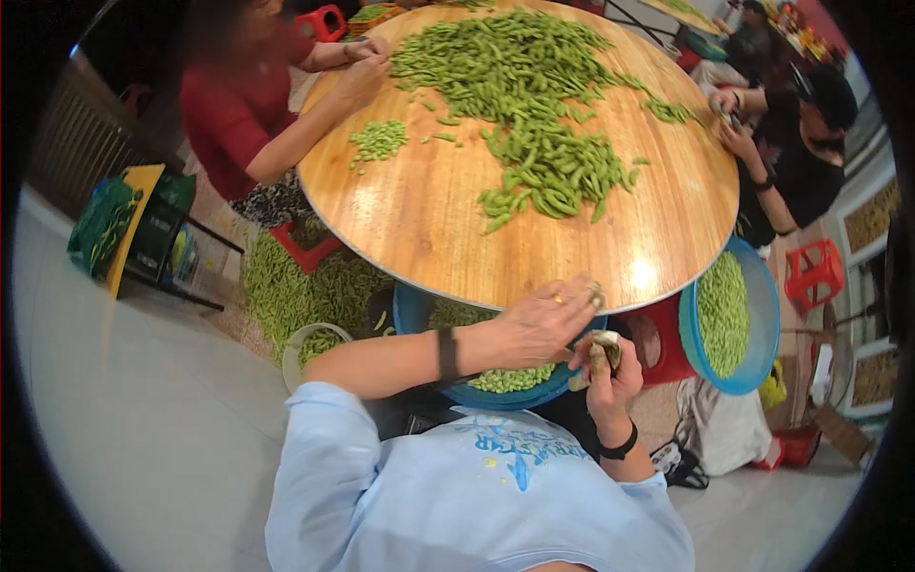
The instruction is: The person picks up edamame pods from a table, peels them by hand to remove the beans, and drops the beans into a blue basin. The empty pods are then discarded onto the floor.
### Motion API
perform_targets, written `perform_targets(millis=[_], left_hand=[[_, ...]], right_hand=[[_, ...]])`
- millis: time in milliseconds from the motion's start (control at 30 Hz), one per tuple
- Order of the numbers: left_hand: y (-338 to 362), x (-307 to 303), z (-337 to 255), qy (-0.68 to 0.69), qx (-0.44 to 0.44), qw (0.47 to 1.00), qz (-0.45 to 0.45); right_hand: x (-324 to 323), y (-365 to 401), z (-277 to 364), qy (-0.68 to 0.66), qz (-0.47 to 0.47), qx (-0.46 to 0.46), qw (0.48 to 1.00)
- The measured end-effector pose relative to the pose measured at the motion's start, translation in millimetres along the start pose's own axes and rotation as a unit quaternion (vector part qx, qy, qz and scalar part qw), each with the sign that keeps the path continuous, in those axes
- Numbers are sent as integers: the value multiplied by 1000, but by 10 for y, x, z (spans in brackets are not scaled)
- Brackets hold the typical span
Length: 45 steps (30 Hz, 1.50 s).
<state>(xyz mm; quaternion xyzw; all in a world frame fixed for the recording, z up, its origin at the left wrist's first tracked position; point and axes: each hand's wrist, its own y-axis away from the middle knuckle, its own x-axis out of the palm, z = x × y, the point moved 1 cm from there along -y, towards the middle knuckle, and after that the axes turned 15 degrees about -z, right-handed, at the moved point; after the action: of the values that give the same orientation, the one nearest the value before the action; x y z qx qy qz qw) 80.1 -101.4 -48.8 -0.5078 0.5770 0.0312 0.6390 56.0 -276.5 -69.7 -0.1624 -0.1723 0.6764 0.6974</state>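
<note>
My left hand [545,322] reaches across from the left just below the round wooden table's [410,229] near edge. Its fingers are stretched out, and something greyish covers or touches the fingertips. Closer to my body, my right hand [615,381] has its fingers bent together around a small whitish and dark item [606,349] that I cannot make out. The hands are near each other. Beneath them, a blue basin [404,313] holds shelled green beans [513,379]. A large heap of green pods [558,167] lies on the table.
A person in red [229,114] works at the left, beside a small pile of shelled beans [379,140]. Another person in black [796,157] is at the right. A second blue basin [765,305], red stools [813,275] and pods on the floor [286,291] surround the table.
</note>
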Motion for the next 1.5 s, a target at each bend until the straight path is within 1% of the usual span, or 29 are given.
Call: perform_targets(millis=[67,100,133,200,300,400,500,533,567,600,633,667,700,733,767,833,900,933,1000,1033,1100,1167,1233,1300,1367,1400,1433,1467,1500], left_hand=[[27,183,88,20,-18,999,33],[68,138,124,14,-24,999,29],[151,58,184,6,-39,999,35],[340,-153,332,-9,-81,994,72],[726,-512,656,-76,-155,982,75],[1180,-920,954,-185,-236,950,92],[1562,-1377,1028,-265,-332,895,138],[1649,-1489,1034,-285,-327,889,143],[1718,-1631,1065,-325,-351,861,172],[1731,-1739,1123,-379,-431,772,273],[1738,-1833,1200,-424,-499,664,362],[1788,-1838,1258,-495,-425,722,229],[1507,-1853,1257,-439,-387,803,115],[1332,-1720,1367,-321,-326,888,55],[1168,-1539,1453,-193,-256,947,-10],[780,-1102,1463,-103,-263,958,38],[588,-755,1603,-154,-234,952,128],[565,-714,1660,-154,-234,952,122],[579,-650,1742,-176,-238,930,215],[655,-661,1786,-177,-240,930,215],[948,-783,1847,-188,-270,935,135],[1227,-999,1840,-234,-337,901,139],[1504,-1270,1783,-229,-395,883,112],[1673,-1478,1590,-258,-471,837,105],[1659,-1678,1592,-213,-613,692,316],[1596,-1700,1468,-295,-592,703,261],[1500,-1692,1509,-299,-588,704,262],[1350,-1673,1572,-275,-473,818,180],[1189,-1633,1624,-239,-342,904,90]], right_hand=[[-10,-4,4,6,16,-18,1000],[-17,20,-35,-6,3,12,1000],[-3,16,-75,-19,-12,42,999],[31,5,-118,-25,-5,45,999],[105,20,-140,-29,9,48,998],[183,37,-163,-28,25,55,998],[190,35,-184,-28,16,69,997],[189,45,-207,-32,15,70,997],[172,59,-238,-26,14,86,996],[145,63,-258,-18,15,99,995],[124,61,-271,-21,14,95,995],[111,59,-287,-17,19,91,996],[117,68,-292,-11,22,91,996],[141,90,-272,-10,20,92,996],[184,96,-245,-14,23,97,995],[286,56,-187,-22,29,99,994],[335,42,-136,-21,51,71,996],[346,45,-137,-19,57,66,996],[362,76,-155,-20,68,69,995],[365,70,-170,-21,69,69,995],[339,109,-199,-2,78,111,991],[326,115,-235,-4,75,119,990],[312,83,-229,-4,81,116,990],[285,61,-249,-15,73,120,990],[260,38,-267,-27,63,127,990],[239,20,-269,-24,58,129,990],[240,-4,-268,-20,53,129,990],[251,-18,-262,-27,51,145,988],[257,-11,-257,-27,49,145,988]])
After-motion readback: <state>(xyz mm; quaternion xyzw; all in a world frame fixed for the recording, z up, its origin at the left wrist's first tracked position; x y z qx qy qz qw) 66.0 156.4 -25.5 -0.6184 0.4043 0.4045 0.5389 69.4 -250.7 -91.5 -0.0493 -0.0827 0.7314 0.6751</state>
